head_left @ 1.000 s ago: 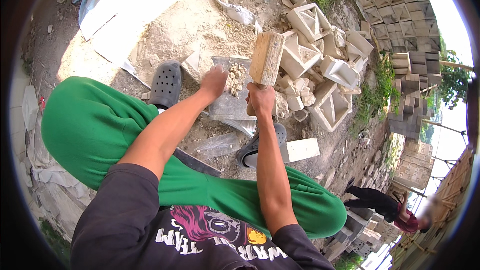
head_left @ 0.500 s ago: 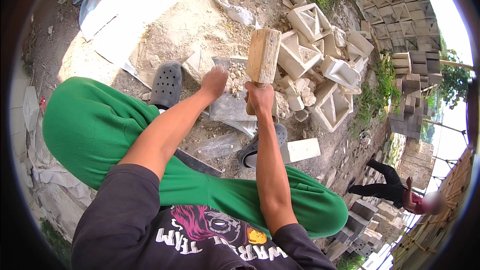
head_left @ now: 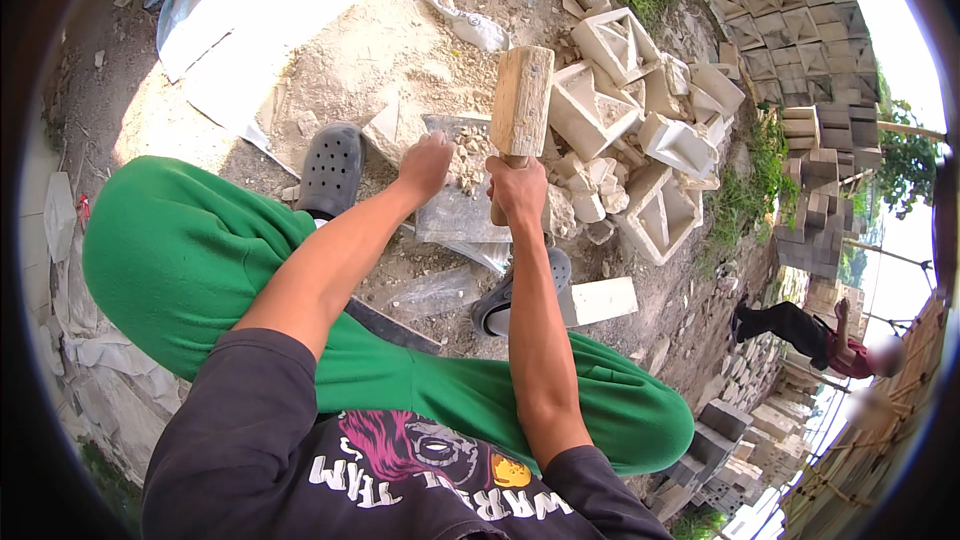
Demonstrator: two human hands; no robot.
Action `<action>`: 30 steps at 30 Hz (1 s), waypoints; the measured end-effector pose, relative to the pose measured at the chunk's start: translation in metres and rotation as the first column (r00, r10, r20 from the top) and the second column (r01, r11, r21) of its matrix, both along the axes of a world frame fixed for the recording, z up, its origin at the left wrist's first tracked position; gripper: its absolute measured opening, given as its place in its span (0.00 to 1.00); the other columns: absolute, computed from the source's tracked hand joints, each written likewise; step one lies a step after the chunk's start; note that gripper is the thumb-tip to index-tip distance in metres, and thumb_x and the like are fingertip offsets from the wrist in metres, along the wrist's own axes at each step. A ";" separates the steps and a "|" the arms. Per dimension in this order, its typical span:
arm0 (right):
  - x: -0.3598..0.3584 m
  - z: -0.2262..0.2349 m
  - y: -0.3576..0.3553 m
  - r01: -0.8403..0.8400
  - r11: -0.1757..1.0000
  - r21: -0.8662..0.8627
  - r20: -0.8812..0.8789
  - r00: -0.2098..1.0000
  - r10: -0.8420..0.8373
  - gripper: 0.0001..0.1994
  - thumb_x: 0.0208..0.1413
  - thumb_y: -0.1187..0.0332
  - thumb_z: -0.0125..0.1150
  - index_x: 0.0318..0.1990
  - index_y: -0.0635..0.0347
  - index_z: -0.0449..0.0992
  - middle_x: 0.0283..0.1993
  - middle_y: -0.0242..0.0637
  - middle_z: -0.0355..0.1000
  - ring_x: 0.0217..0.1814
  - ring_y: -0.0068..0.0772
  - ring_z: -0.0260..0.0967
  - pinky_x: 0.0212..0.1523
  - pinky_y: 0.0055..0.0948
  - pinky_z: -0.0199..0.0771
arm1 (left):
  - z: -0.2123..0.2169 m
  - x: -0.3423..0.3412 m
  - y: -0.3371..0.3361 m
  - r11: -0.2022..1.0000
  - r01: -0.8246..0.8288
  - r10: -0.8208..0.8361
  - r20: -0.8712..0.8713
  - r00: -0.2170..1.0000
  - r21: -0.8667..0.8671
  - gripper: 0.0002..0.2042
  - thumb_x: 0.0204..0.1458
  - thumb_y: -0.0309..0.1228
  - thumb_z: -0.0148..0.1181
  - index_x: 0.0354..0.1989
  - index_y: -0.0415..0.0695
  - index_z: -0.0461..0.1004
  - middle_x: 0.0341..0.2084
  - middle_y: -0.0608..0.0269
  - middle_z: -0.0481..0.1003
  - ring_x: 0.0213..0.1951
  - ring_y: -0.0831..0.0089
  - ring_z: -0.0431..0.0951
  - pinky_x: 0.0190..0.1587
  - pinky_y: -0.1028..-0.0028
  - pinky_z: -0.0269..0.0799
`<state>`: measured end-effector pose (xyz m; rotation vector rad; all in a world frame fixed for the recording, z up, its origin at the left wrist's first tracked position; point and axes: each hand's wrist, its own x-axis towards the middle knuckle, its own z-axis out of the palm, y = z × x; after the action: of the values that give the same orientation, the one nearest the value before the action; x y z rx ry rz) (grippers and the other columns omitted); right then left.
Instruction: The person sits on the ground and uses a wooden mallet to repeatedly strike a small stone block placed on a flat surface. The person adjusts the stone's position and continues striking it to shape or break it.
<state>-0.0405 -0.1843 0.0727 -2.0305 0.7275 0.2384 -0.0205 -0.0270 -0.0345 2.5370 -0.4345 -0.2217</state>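
Observation:
My right hand [head_left: 517,190] is wrapped round the handle of a wooden mallet [head_left: 522,100]. Its blocky, worn head stands up beyond my fist. My left hand [head_left: 427,164] is closed at the left edge of a small heap of rubble [head_left: 468,158]; whatever its fingers hold is hidden. That heap of crushed pale pieces lies on a grey slab [head_left: 455,220] on the ground between my feet. The mallet head is raised to the right of the rubble, apart from it.
Broken hollow blocks [head_left: 597,110] are piled just right of the mallet. A pale brick [head_left: 598,301] lies by my right clog [head_left: 530,290]. White sheeting [head_left: 270,10] spreads at the far left. At the right, a person in dark trousers [head_left: 785,325] is near stacked blocks [head_left: 720,430].
The mallet and my right hand have shifted slightly up and away from me. My left hand stays closed by the rubble. The person at the right has moved farther right and away.

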 end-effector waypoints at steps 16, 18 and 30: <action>-0.011 -0.008 -0.003 -0.072 0.997 -0.029 -0.051 0.996 0.070 0.12 0.46 0.65 0.66 0.31 0.66 0.77 0.21 0.38 0.75 0.21 0.30 0.76 0.24 0.33 0.76 | 0.003 0.002 0.000 0.998 0.041 -0.037 -0.092 0.995 0.039 0.25 0.44 0.32 0.73 0.52 0.42 0.73 0.50 0.53 0.71 0.53 0.52 0.72 0.54 0.58 0.72; -0.017 -0.024 -0.003 -0.095 0.995 0.007 -0.067 0.993 0.095 0.11 0.46 0.65 0.65 0.29 0.67 0.77 0.20 0.38 0.75 0.20 0.31 0.76 0.24 0.34 0.76 | 0.004 0.001 0.001 1.000 0.017 -0.016 -0.103 0.995 0.014 0.20 0.46 0.28 0.70 0.50 0.42 0.75 0.49 0.51 0.71 0.53 0.51 0.73 0.53 0.56 0.73; -0.036 -0.024 0.001 0.009 0.996 0.085 -0.083 0.997 -0.002 0.15 0.47 0.63 0.67 0.29 0.71 0.78 0.22 0.44 0.76 0.20 0.34 0.77 0.23 0.35 0.76 | 0.002 0.003 0.002 0.998 0.020 -0.014 -0.098 0.995 0.064 0.20 0.46 0.32 0.72 0.47 0.42 0.73 0.48 0.52 0.70 0.53 0.51 0.74 0.52 0.55 0.75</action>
<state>-0.0765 -0.1835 0.0492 -1.9464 0.7617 0.3464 -0.0180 -0.0248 -0.0324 2.5729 -0.4171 -0.3701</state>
